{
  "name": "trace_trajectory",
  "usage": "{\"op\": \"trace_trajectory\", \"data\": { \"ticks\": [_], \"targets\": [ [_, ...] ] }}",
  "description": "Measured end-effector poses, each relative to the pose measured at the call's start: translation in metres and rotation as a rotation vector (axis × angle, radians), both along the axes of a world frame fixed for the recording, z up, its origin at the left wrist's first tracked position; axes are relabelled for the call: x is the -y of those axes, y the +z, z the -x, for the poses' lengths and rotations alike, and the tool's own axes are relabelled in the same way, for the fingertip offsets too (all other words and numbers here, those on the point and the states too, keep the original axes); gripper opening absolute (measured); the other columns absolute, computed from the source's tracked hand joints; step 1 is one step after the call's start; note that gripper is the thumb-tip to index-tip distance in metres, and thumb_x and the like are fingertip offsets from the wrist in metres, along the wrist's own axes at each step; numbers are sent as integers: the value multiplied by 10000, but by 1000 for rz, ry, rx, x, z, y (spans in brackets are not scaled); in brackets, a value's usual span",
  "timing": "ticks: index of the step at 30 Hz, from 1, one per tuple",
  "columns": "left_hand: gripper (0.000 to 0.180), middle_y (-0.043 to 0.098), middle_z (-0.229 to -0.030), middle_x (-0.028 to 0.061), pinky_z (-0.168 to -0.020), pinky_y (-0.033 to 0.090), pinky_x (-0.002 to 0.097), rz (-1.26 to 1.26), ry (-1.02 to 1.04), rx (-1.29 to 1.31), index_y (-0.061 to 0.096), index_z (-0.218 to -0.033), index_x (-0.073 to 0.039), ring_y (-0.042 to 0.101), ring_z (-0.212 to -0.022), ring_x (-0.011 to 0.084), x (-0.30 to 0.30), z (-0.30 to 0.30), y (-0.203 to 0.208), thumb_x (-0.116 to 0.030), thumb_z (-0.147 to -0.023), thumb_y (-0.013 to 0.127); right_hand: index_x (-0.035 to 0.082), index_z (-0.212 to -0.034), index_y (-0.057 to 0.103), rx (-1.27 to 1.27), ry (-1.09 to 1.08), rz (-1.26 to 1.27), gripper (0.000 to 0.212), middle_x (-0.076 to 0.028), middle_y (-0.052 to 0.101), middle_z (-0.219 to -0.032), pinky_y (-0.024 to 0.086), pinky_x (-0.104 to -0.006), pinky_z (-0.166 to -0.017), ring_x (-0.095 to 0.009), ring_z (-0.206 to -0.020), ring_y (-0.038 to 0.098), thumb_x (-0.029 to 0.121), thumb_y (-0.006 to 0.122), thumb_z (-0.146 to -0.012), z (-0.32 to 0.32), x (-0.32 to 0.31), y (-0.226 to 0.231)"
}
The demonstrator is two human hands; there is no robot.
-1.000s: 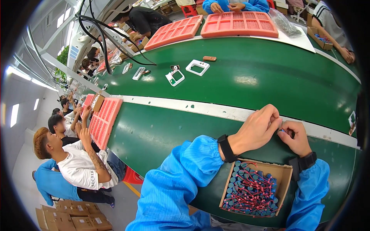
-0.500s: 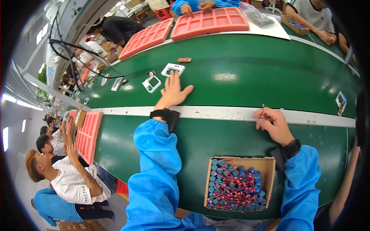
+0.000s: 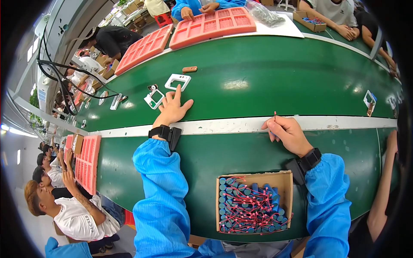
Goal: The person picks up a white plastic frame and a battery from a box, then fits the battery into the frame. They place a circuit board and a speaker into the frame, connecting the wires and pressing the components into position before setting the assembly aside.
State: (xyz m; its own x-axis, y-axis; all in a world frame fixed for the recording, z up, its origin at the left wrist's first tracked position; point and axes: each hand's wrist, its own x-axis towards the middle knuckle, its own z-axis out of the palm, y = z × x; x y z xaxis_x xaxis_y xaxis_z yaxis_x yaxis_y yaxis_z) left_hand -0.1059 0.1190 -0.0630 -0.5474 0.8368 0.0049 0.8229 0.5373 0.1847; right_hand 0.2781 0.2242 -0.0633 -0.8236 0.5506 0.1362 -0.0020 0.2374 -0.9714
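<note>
My left hand (image 3: 173,108) is spread open, palm down over the green belt. Its extended index finger reaches the near edge of a white rectangular plastic frame (image 3: 184,79). Beside the fingers, to the left, lies a second white frame (image 3: 158,104) with a small round part at its top. Closer to me on the right, my right hand (image 3: 287,132) is pinched shut at the pale rail. A bit of blue (image 3: 272,136) shows under the fingers, and a thin red-tipped lead (image 3: 275,114) sticks up; this looks like a wired battery, mostly hidden.
A cardboard box (image 3: 291,202) of blue cylindrical batteries with red wires stands before me. A brown strip (image 3: 189,69) lies beyond the frames; another frame part (image 3: 369,103) is at far right. Pink trays (image 3: 214,27) and co-workers line the far side. Black cables (image 3: 64,81) hang left.
The whole view has shifted, moving the scene leftward in the picture. My left hand has drawn slightly back and left from the white frame. My right hand keeps its pinch, now showing some blue.
</note>
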Motion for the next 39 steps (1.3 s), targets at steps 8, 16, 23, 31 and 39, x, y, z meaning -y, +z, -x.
{"op": "trace_trajectory", "data": {
  "ticks": [8,16,23,31,39],
  "targets": [
    [555,462,-1348,148,-1056,288,569,13,91,29,528,-1382,-155,422,-1269,356,-29,-17,21,-452,-927,643,8,-1057,660,-10,-35,54,328,-9,574,-717,425,-223,-594,-64,-658,543,266,459,-1077,-12,0,20],
    [235,634,-1021,72,-890,417,400,-458,-131,218,627,-1075,-46,583,-996,225,-54,-100,46,-266,-997,594,21,-1120,596,-155,-135,234,297,-19,576,-695,431,-225,-560,-76,-601,546,273,442,-1088,-50,-38,21],
    [274,666,-913,78,-725,454,266,-527,-267,1457,617,-1012,1,641,-852,160,-39,-212,41,-243,-1041,499,10,-1133,623,-218,-159,263,281,-25,601,-729,432,-216,-549,-72,-606,546,237,467,-1077,-84,-68,-8],
    [279,693,-912,86,-676,464,263,-131,-187,1193,623,-1034,2,661,-768,142,-26,-257,25,-230,-1037,468,-3,-1096,651,-174,-183,268,187,-19,639,-752,410,-193,-532,-44,-632,541,151,574,-1022,-117,-70,-11],
    [268,691,-874,63,-633,454,250,-124,-145,857,620,-1072,-12,648,-730,113,-30,-261,31,-224,-1032,460,0,-1000,697,-279,-196,222,126,-20,673,-800,419,-198,-580,-39,-666,544,113,677,-950,-131,-72,-22]
  ]
}}
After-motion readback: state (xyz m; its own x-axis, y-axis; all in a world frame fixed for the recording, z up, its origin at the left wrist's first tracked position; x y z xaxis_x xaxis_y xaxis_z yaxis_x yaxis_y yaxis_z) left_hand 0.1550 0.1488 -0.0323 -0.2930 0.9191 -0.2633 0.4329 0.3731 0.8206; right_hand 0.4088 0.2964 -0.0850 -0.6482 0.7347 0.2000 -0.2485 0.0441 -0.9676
